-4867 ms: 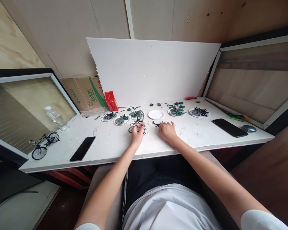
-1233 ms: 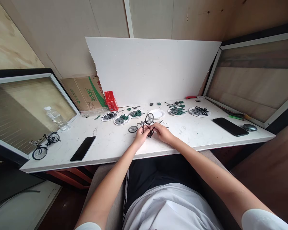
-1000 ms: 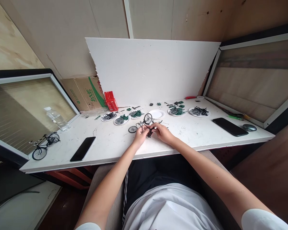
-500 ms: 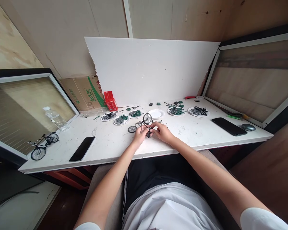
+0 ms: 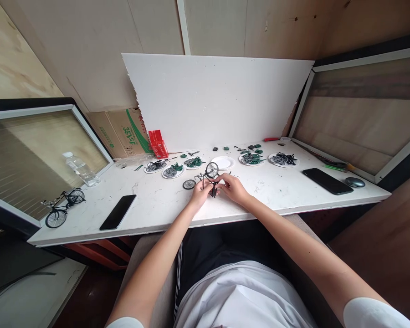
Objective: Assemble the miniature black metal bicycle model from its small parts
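L hand (image 5: 200,195) and R hand (image 5: 235,187) both at a part-built black model bicycle w/ thin spoked wheels (image 5: 212,170), held over the middle of the white desk (image 5: 157,202), nearer the front edge than the back. L fingers pinch its dark frame; R fingers pressed tog. on the same model from the right, exact pc hidden. One spoked wheel stands up above the hands; a second black spoked wheel (image 5: 189,184) is just left of L hand, unclear if joined to the model. Just past R hand: sm. dark bits (image 5: 230,173), partly covered.

Behind the hands, twd the back edge: a bare round white paper plate (image 5: 222,162). To its left, 3 white plates w/ black or green bike parts, incl. one (image 5: 172,176) w/ green; to its right 2 more, the outer one (image 5: 284,166) w/ black parts.

Nr the desk's left end: a complete-looking black model bicycle (image 5: 67,198) and a black phone (image 5: 118,212) close to front edge. Right end: another black phone (image 5: 327,181) beside a grey mouse (image 5: 355,182). Back left: a red carton (image 5: 158,144).
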### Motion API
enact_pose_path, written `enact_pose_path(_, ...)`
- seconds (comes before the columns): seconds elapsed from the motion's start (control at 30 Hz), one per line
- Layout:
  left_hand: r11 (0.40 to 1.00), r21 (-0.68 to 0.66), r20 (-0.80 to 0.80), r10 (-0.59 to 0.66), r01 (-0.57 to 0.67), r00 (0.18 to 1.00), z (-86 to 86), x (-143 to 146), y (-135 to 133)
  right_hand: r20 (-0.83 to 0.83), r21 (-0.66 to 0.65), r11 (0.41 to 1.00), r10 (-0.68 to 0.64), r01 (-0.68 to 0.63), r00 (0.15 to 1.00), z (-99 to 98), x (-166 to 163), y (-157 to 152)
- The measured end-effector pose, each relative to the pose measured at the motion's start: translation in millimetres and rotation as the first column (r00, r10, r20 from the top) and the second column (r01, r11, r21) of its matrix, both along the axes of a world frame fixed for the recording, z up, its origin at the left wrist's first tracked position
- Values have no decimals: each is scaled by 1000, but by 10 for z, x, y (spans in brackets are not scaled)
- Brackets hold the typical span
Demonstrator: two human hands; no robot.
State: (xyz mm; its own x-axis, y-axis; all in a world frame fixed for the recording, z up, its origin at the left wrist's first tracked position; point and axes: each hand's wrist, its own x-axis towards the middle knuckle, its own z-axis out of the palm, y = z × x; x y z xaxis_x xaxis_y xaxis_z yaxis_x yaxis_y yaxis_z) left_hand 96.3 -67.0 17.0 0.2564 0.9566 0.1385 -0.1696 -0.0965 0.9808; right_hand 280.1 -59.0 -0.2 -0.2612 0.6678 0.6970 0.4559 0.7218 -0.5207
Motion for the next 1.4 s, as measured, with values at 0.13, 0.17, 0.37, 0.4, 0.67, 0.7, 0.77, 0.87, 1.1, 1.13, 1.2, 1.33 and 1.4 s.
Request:
enact_pose_path(0.13,1000,-5,4,-12,12,1000,-2,-8,0,3,17,1000,14,-14,1000,4,1,1)
enact_pose_path(0.17,1000,-7,5,-15,15,1000,-5,-12,5,2,20,1000,18,-18,1000,5,0,1)
enact_pose_path(0.37,1000,-9,-1,-15,15,1000,-39,-31,37,-2,25,999,33,-33,999,20,-5,-15)
enact_pose_path(0.4,1000,-9,-2,-11,10,1000,-43,-33,39,-3,23,999,35,-35,999,28,-6,-23)
enact_pose_path(0.67,1000,-20,3,-14,14,1000,-17,-49,20,-26,46,997,71,-69,997,114,-22,-95)
enact_pose_path(0.7,1000,-25,3,-18,18,1000,-10,-52,16,-30,45,997,72,-70,997,118,-23,-98)
enact_pose_path(0.77,999,-32,7,-23,23,1000,1,-57,9,-34,43,996,75,-74,997,124,-25,-104)
enact_pose_path(0.87,999,-36,16,-27,28,999,8,-61,6,-35,40,997,74,-73,997,132,-29,-113)
enact_pose_path(1.1,998,-34,40,-48,50,998,19,-65,-1,-33,20,999,48,-47,998,142,-34,-129)
enact_pose_path(1.13,998,-31,42,-50,52,998,24,-66,-6,-37,19,999,50,-49,998,141,-33,-127)
enact_pose_path(1.2,998,-32,46,-55,57,997,32,-68,-15,-39,16,998,54,-53,998,139,-30,-124)
enact_pose_path(1.33,997,-31,50,-66,68,997,33,-69,-18,-44,2,999,55,-55,998,144,-26,-121)
enact_pose_path(1.4,997,-26,50,-67,68,997,24,-69,-9,-50,-12,998,55,-56,997,148,-26,-122)
